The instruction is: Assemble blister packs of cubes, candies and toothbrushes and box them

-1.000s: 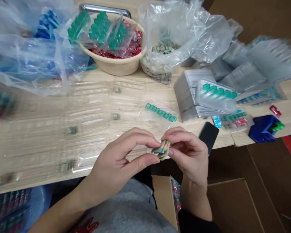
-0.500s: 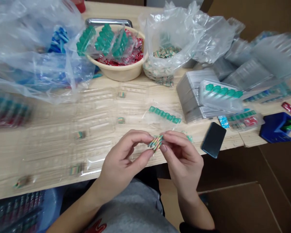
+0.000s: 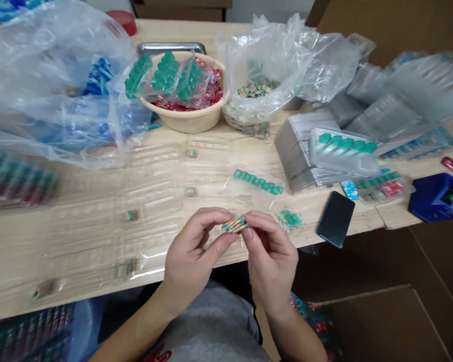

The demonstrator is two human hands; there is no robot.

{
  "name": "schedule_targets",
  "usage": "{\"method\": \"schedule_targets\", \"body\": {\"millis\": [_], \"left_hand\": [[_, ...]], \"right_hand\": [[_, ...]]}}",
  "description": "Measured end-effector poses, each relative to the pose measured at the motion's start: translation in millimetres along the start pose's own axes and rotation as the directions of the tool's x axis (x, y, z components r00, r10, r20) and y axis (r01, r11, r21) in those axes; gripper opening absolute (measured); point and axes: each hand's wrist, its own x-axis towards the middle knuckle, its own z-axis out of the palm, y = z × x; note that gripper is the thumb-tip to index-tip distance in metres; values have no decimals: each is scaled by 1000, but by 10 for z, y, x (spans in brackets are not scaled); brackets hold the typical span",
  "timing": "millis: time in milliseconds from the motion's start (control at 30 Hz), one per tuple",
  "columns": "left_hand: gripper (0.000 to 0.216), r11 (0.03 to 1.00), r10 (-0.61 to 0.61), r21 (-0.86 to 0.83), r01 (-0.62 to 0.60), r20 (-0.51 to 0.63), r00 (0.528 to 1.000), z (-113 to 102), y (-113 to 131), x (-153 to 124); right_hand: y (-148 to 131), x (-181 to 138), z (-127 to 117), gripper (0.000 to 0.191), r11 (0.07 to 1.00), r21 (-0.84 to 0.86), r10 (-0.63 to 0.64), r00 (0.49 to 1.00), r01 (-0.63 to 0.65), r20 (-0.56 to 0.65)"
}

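Observation:
Above the table's front edge, my left hand and my right hand pinch a small stack of striped pieces between thumbs and fingertips. The stack shows slanting yellow, pink and green bands and is tilted; its exact kind is unclear. Just right of my hands lies a little heap of thin green bands. Behind them is a clear sheet with a row of green cups. To the left, clear plastic trays cover the wood, and a few hold small striped bundles.
A cream bowl with red packets stands at the back, beside a clear bag of striped pieces. Stacked clear cases, a phone and a blue holder sit right. Large plastic bags fill the back left.
My hands have shifted slightly left and come closer together, with the striped stack turned flatter between them. The heap of green bands is now uncovered. The camera view has tilted up slightly.

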Motion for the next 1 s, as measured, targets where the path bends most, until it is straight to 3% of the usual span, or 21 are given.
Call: {"method": "schedule_targets", "body": {"millis": [200, 467, 633, 733, 833, 900, 1000], "left_hand": [[26, 1000, -5, 29, 7, -67, 998, 21, -36, -16], [21, 968, 89, 244, -56, -127, 988, 47, -182, 15], [24, 981, 46, 194, -28, -87, 995, 97, -257, -20], [23, 994, -44, 92, 52, -87, 995, 79, -305, -53], [14, 983, -171, 50, 175, -68, 983, -33, -333, -69], [10, 960, -267, 62, 272, -75, 961, -177, -346, -65], [11, 894, -439, 34, 447, -132, 889, -529, -399, -8]], "right_hand": [[128, 5, 36, 19, 999, 26, -29, 998, 31, -51], [272, -42, 183, 21, 993, 85, -66, 986, 80, -152], [351, -60, 143, 11, 998, -18, -63, 975, 61, -212], [397, -78, 108, 9, 993, -107, -73, 973, 51, -217], [455, -92, 133, 15, 988, -143, -85, 986, 64, -144], [502, -87, 177, 19, 985, -164, -52, 998, 47, -24], [583, -30, 243, 22, 967, -254, 25, 984, 21, 179]]}}
